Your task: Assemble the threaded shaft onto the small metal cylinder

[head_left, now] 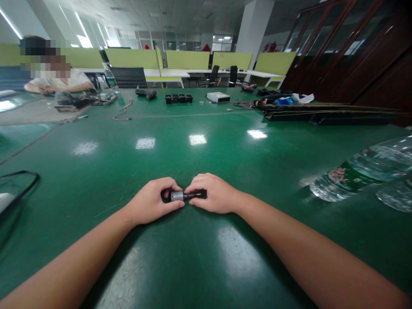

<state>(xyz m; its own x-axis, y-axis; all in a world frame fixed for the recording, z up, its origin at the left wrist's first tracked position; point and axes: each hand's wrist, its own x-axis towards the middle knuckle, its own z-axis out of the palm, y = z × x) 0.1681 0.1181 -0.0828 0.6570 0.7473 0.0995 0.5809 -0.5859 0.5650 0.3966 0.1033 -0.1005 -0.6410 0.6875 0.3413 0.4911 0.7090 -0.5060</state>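
Observation:
A small metal part (pixel 177 196) with a silver cylinder and a thin, dark, ridged shaft lies horizontally between my hands, low in the middle of the head view. My left hand (pixel 154 201) curls round its silver end, thumb and fingers closed about it. On the shaft side, my right hand (pixel 215 194) is curled with its thumb and fingertips at the shaft. The fingertips of both hands nearly meet. Both hands rest at the green tabletop (pixel 193 163).
Clear plastic bottles (pixel 360 171) lie at the right. A black cable (pixel 28 174) is at the left edge. Along the far side are a power drill (pixel 146 93), a black tray (pixel 179 98), a white box (pixel 218 97) and long dark bars (pixel 322 112). A person (pixel 58 81) sits far left.

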